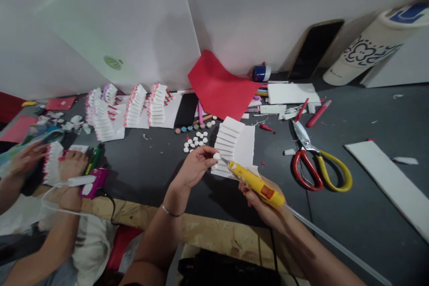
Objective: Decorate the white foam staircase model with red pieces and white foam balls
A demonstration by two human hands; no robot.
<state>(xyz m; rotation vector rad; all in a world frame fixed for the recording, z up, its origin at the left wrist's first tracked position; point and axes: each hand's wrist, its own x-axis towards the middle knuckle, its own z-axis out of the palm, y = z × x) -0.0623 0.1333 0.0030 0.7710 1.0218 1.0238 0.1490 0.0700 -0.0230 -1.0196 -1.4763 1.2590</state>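
Between thumb and fingertips, my left hand [196, 165] pinches a small white disc [217, 156]. Wrapped around a yellow hot glue gun [256, 183] is my right hand [264, 203]; a long clear glue stick [335, 243] trails out of its back end. The gun's nozzle points at the disc and appears to touch it or sit very close. Beneath both lies a white ribbed fan-shaped piece [229, 138] on white board [246, 145]. Several loose white discs [196, 142] lie left of it, by a row of small coloured discs [190, 128].
Large scissors [306, 152] with red and yellow handles lie to the right, near a white strip [389, 178]. Red paper [224, 85], a phone [317, 49] and a white bottle [368, 47] stand along the wall. At left, another person's hands [72, 165] hold a similar piece beside finished-looking fans [136, 105].
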